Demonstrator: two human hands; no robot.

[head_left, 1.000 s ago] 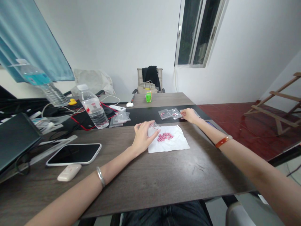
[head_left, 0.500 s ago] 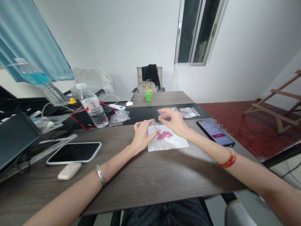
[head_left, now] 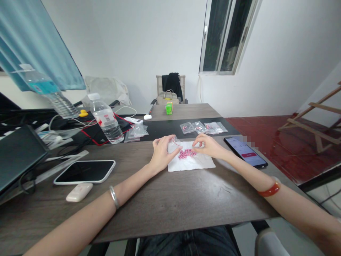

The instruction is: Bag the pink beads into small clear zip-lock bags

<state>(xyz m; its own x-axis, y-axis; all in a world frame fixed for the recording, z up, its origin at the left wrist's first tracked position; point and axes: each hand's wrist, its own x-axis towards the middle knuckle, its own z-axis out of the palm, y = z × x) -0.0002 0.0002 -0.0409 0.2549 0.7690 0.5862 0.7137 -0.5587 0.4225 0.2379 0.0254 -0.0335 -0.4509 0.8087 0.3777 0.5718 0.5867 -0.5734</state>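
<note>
A small pile of pink beads (head_left: 186,154) lies on a white paper sheet (head_left: 195,164) in front of me. At the pile's left edge, my left hand (head_left: 164,151) grips a small clear plastic bag (head_left: 174,141) between thumb and fingers, its mouth held apart. My right hand (head_left: 206,145) reaches in from the right over the sheet, its fingertips pinched together at the right side of the beads. Whatever is between those fingertips is too small to make out.
Small clear bags with pink pieces (head_left: 199,127) lie behind the sheet. A lit phone (head_left: 246,153) lies to the right, a dark-screened phone (head_left: 85,172) and a white case (head_left: 79,192) to the left. Water bottles (head_left: 108,122), cables and a laptop (head_left: 20,160) crowd the far left.
My right hand has come down and right from above the bag's mouth to the beads, uncovering the bags behind. My left hand stays in place with the bag.
</note>
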